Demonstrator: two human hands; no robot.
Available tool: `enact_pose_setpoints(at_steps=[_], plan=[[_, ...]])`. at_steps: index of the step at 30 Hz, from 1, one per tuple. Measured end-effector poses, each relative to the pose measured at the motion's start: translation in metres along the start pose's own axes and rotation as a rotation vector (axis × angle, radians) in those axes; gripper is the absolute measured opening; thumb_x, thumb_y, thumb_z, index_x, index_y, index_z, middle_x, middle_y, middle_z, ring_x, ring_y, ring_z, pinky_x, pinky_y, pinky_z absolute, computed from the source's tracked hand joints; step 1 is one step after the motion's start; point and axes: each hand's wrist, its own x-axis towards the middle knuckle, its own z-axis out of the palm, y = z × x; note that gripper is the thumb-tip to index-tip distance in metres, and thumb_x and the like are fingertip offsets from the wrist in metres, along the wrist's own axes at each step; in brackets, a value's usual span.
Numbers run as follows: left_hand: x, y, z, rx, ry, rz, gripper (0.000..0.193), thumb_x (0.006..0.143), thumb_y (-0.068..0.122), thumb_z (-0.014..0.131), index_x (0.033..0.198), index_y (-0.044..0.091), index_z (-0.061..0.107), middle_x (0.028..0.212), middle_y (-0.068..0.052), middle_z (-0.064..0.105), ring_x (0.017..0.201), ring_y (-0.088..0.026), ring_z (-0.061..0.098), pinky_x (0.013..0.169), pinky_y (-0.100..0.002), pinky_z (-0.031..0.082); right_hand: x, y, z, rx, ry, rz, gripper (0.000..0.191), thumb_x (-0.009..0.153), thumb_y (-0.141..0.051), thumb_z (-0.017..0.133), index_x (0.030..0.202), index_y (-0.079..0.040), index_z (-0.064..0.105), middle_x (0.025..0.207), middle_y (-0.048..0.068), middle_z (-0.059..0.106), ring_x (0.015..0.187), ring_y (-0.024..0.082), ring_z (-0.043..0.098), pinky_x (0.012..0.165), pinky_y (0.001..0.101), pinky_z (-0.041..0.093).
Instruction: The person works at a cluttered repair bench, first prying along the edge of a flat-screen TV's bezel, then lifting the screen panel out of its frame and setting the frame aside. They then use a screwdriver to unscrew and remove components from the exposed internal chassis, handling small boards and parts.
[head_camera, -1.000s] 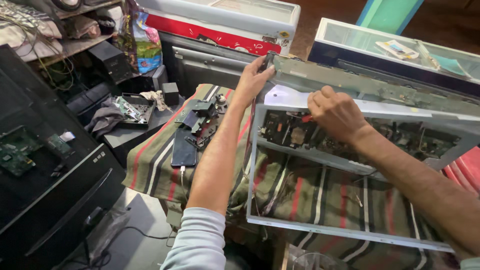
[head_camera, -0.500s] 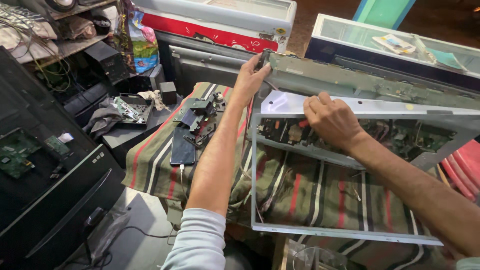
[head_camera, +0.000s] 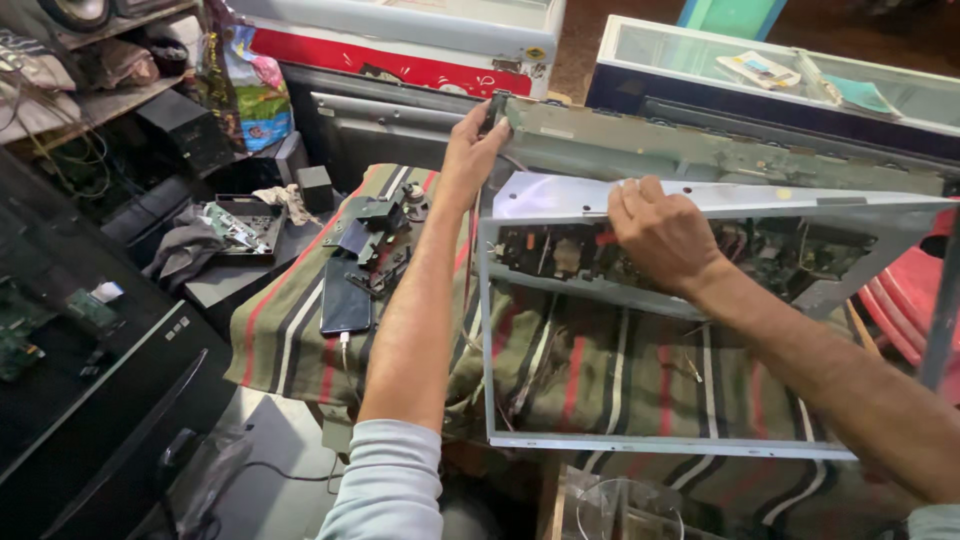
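A large grey metal chassis panel (head_camera: 720, 150) stands tilted up on a striped cloth (head_camera: 620, 370), with a thin rectangular metal frame (head_camera: 660, 445) lying in front of it. My left hand (head_camera: 470, 150) grips the panel's upper left corner. The fingers of my right hand (head_camera: 655, 230) curl over the frame's pale top edge (head_camera: 560, 195), just above a strip of circuit boards and wires (head_camera: 560, 255) inside the frame. Both forearms reach forward over the cloth.
A black phone (head_camera: 345, 295) and dark loose parts (head_camera: 375, 230) lie on the cloth's left side. A black screen (head_camera: 90, 400) sits at lower left, cluttered shelves behind it. A red and white chest freezer (head_camera: 400, 40) and a glass-topped case (head_camera: 800, 75) stand at the back.
The panel and frame have been tipped a little higher. My right hand has slid along the frame's top edge while my left hand keeps its hold on the panel's corner.
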Motion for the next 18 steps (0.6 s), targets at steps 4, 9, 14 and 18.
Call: enact_pose_setpoints(at_steps=[4, 9, 14, 18], plan=[[-0.002, 0.004, 0.001, 0.007, 0.017, -0.032, 0.034, 0.101, 0.012, 0.064, 0.133, 0.001, 0.063, 0.108, 0.0, 0.071, 0.095, -0.006, 0.062, 0.087, -0.024, 0.052, -0.004, -0.003, -0.002, 0.007, 0.003, -0.013, 0.034, 0.081, -0.014, 0.065, 0.11, 0.004, 0.071, 0.108, 0.015, 0.074, 0.094, 0.022, 0.067, 0.062, 0.0294, 0.054], [-0.001, 0.002, 0.005, 0.106, 0.056, 0.026, 0.034, 0.102, 0.013, 0.063, 0.134, 0.002, 0.062, 0.113, 0.001, 0.071, 0.098, -0.006, 0.062, 0.089, -0.024, 0.051, -0.016, -0.005, -0.02, 0.075, -0.018, -0.03, 0.035, 0.08, -0.014, 0.065, 0.11, 0.004, 0.071, 0.11, 0.015, 0.074, 0.091, 0.024, 0.067, 0.061, 0.0305, 0.054], [-0.004, 0.001, 0.0, 0.053, 0.004, -0.038, 0.033, 0.103, 0.012, 0.063, 0.134, 0.002, 0.064, 0.108, 0.001, 0.07, 0.095, -0.007, 0.059, 0.087, -0.025, 0.05, -0.016, -0.001, -0.023, 0.059, -0.004, 0.02, 0.04, 0.083, -0.012, 0.063, 0.119, 0.005, 0.069, 0.118, 0.017, 0.072, 0.095, 0.025, 0.067, 0.067, 0.0304, 0.057], [-0.003, -0.001, -0.002, 0.077, -0.019, 0.046, 0.031, 0.104, 0.011, 0.061, 0.134, 0.002, 0.062, 0.113, 0.002, 0.07, 0.1, -0.006, 0.06, 0.091, -0.023, 0.049, -0.027, 0.017, -0.025, 0.001, -0.059, 0.02, 0.04, 0.084, -0.013, 0.062, 0.121, 0.003, 0.068, 0.116, 0.016, 0.072, 0.095, 0.024, 0.066, 0.068, 0.0298, 0.058]])
